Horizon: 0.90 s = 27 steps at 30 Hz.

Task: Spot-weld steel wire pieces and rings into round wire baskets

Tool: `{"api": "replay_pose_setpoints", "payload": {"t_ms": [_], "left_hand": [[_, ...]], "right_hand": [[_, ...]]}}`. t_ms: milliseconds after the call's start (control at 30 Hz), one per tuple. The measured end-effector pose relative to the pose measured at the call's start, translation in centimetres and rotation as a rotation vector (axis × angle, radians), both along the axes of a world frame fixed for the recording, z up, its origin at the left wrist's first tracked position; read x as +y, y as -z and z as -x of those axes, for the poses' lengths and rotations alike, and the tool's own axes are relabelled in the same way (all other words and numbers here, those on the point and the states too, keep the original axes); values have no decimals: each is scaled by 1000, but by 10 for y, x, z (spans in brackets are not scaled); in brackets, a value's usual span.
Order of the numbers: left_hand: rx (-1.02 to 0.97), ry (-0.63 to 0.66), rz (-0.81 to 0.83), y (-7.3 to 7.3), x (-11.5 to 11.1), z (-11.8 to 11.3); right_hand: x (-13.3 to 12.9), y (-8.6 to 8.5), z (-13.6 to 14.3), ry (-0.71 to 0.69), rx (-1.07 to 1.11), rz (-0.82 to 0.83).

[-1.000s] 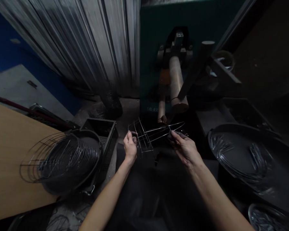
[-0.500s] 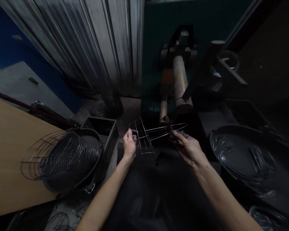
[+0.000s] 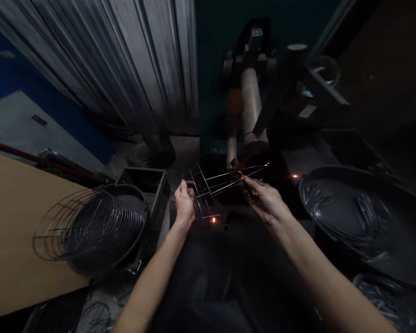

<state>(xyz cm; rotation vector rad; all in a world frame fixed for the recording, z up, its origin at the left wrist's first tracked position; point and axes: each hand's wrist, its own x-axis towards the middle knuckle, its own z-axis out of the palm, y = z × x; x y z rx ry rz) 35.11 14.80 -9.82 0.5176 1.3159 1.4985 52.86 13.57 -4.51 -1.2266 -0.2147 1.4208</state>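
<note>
Between my hands is a thin wire frame (image 3: 208, 192) with several crossing rods, its narrow end to the right. My left hand (image 3: 185, 203) is closed on the frame's left side, thumb on top. My right hand (image 3: 263, 199) pinches near the narrow end; whether it grips the frame itself or a separate short wire cannot be made out. Just past the right fingertips the metal glows orange, close under the lower end of a spot welding machine's electrode arm (image 3: 232, 148). Sparks (image 3: 214, 220) fly below the frame and off to the right.
At left, a round black tub (image 3: 138, 236) carries a stack of curved wire racks (image 3: 104, 217), beside a dark plastic crate (image 3: 142, 175). On the right stands a wide pan (image 3: 339, 208) with bundles of wire pieces. A thick metal cylinder (image 3: 253, 106) juts out above my hands.
Orange sparks and a glowing spot have appeared at the wire by my right fingertips. Hands and frame keep nearly the same pose under the electrode arm, while the whole view has shifted slightly.
</note>
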Motion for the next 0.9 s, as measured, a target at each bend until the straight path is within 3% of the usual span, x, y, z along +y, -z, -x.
{"api": "replay_pose_setpoints", "payload": {"t_ms": [333,433,567,633,733,800,900], "left_hand": [[-40,5,-28,-8,15,2],[-12,-18,-47,-10,19,3],[85,-17,-54,-9,17,6],[179,-33,-108,-3,6,6],[371,-8,-203,16,-22,5],[520,105,-301,32,-43,4],[715,403,-528,54,-64,7]], "right_hand": [[-13,-3,-10,-2,-61,7],[-22,-1,-7,-111,-160,-70],[-44,-10,3,-401,-645,-313],[-51,-21,9,-531,-900,-480],[-47,-33,17,-585,-1190,-632],[-34,-30,17,-590,-1299,-567],[-15,-6,9,-644,-1170,-375]]}}
